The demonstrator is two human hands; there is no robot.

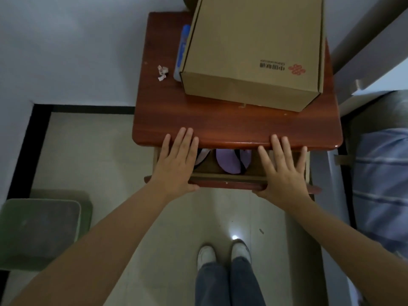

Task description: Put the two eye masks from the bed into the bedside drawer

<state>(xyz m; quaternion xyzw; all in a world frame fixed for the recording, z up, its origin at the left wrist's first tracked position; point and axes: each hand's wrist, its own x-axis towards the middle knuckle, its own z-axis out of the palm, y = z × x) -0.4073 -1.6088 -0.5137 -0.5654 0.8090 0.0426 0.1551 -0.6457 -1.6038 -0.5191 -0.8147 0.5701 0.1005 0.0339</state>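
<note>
With both masks already lying in the part-open drawer (229,178), the closing step looks to be in hand: the left hand (177,165) rests flat on its front, fingers spread, gripping nothing; a pale eye mask (202,156) and a purple eye mask (230,160) sit between; the right hand (283,171) mirrors it. An even push comes next. The cardboard box (254,47) bears a red knot logo; its text is unreadable.
</note>
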